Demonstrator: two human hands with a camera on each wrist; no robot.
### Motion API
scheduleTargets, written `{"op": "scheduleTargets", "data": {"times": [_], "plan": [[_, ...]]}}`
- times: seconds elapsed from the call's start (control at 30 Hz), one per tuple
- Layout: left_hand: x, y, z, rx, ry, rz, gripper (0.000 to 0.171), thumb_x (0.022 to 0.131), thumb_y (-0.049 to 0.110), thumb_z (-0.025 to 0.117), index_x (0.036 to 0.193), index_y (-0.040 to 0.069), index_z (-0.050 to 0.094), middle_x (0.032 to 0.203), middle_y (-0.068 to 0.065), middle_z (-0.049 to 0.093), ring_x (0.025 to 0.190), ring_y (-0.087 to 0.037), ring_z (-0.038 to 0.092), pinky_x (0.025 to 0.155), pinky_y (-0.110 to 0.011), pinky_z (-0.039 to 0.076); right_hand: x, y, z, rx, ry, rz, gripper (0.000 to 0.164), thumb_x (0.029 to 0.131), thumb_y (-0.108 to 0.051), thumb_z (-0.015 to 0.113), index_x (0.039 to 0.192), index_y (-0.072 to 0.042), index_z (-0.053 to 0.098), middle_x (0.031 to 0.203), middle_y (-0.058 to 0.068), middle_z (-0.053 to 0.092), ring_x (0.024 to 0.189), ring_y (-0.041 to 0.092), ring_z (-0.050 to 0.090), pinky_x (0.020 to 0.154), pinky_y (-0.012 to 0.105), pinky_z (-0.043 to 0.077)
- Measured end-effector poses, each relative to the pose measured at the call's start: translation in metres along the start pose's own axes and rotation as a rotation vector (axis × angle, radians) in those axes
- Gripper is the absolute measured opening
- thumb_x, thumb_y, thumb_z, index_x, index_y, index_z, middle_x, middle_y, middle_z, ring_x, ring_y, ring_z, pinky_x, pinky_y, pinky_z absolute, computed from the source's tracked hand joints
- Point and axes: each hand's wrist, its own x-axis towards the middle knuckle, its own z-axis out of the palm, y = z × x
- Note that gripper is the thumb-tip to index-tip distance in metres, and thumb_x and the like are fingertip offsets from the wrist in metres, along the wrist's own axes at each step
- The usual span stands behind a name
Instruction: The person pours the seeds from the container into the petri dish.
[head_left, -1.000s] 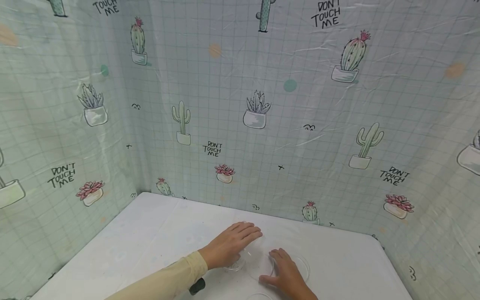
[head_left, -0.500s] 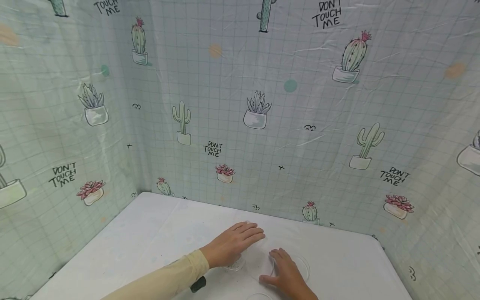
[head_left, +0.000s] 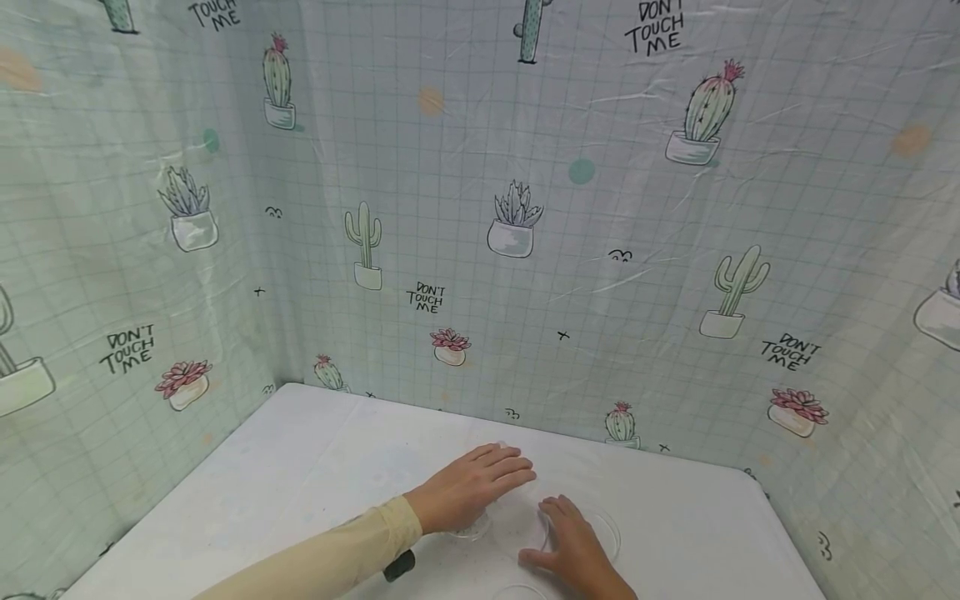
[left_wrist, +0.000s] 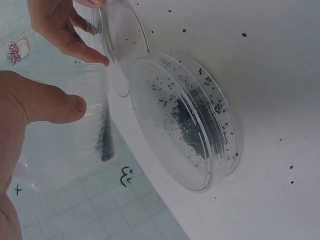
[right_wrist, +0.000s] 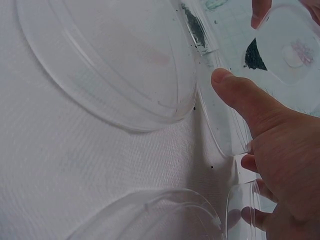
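My left hand [head_left: 472, 487] grips a clear container [left_wrist: 65, 145], tilted, with dark grains gathered along one side. Its thumb [left_wrist: 55, 105] lies on the container's wall; the round end [right_wrist: 290, 45] shows in the right wrist view. Just beside it, a clear petri dish [left_wrist: 192, 165] on the table holds a heap of dark grains. My right hand [head_left: 573, 550] holds another clear petri dish [left_wrist: 120, 50] at its rim, thumb on one side and fingers on the other. A few dark specks show in that dish.
A large clear dish [right_wrist: 110, 65] lies on the white table [head_left: 690, 533] by my right hand, and one more clear dish [head_left: 519, 593] sits at the near edge of view. Loose grains [left_wrist: 244, 35] are scattered about. Printed cactus cloth [head_left: 450, 208] hangs behind.
My left hand has shifted slightly to the right with the clear container, toward my right hand. My right hand and the dishes stay in place.
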Motion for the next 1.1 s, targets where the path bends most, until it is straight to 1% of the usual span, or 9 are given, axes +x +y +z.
{"op": "scheduleTargets", "data": {"times": [0.27, 0.53, 0.7, 0.83, 1.0, 1.1], "plan": [[0.0027, 0.0008, -0.0007, 0.009, 0.008, 0.033, 0.064, 0.083, 0.012, 0.065, 0.138, 0.023, 0.035, 0.139, 0.008, 0.043, 0.132, -0.013, 0.037, 0.112, -0.032, 0.030, -0.0001, 0.0002, 0.0002, 0.013, 0.004, -0.005, 0.082, 0.061, -0.056, 0.074, 0.121, -0.003, 0.054, 0.128, 0.016, 0.053, 0.126, 0.040, 0.038, 0.103, 0.058, 0.034], [0.0041, 0.0023, 0.0010, 0.004, 0.003, 0.066, 0.070, 0.077, 0.010, 0.071, 0.136, 0.023, 0.037, 0.138, 0.008, 0.043, 0.132, -0.013, 0.038, 0.112, -0.033, 0.031, 0.0004, 0.0001, -0.0005, 0.015, -0.006, -0.004, 0.081, 0.062, -0.055, 0.074, 0.121, -0.004, 0.053, 0.129, 0.016, 0.052, 0.127, 0.041, 0.037, 0.101, 0.059, 0.034], [0.0052, 0.0032, -0.0004, 0.006, -0.012, 0.079, 0.066, 0.079, 0.013, 0.069, 0.136, 0.024, 0.036, 0.138, 0.009, 0.043, 0.132, -0.013, 0.037, 0.113, -0.033, 0.029, 0.0011, 0.0018, 0.0008, 0.019, -0.022, 0.013, 0.083, 0.062, -0.056, 0.073, 0.122, -0.004, 0.053, 0.130, 0.015, 0.051, 0.128, 0.041, 0.036, 0.101, 0.060, 0.033], [0.0057, 0.0033, -0.0007, 0.021, -0.023, 0.086, 0.067, 0.080, 0.014, 0.069, 0.137, 0.023, 0.035, 0.139, 0.009, 0.042, 0.133, -0.013, 0.036, 0.114, -0.032, 0.027, 0.0013, 0.0035, 0.0018, 0.018, -0.014, -0.002, 0.083, 0.062, -0.057, 0.073, 0.122, -0.004, 0.053, 0.130, 0.015, 0.052, 0.128, 0.041, 0.037, 0.102, 0.059, 0.033], [0.0057, 0.0031, 0.0004, 0.043, 0.007, 0.101, 0.068, 0.079, 0.011, 0.070, 0.137, 0.022, 0.036, 0.138, 0.007, 0.044, 0.132, -0.013, 0.037, 0.113, -0.033, 0.029, 0.0004, 0.0048, 0.0021, 0.014, 0.008, -0.033, 0.082, 0.062, -0.056, 0.073, 0.121, -0.003, 0.053, 0.128, 0.016, 0.052, 0.127, 0.041, 0.038, 0.101, 0.058, 0.034], [0.0056, 0.0031, 0.0009, 0.051, 0.021, 0.103, 0.067, 0.079, 0.013, 0.069, 0.137, 0.022, 0.037, 0.137, 0.007, 0.044, 0.132, -0.013, 0.037, 0.113, -0.033, 0.030, -0.0002, 0.0046, 0.0015, 0.023, 0.010, -0.036, 0.083, 0.062, -0.056, 0.074, 0.122, -0.002, 0.053, 0.129, 0.017, 0.051, 0.127, 0.042, 0.037, 0.101, 0.059, 0.034]]}}
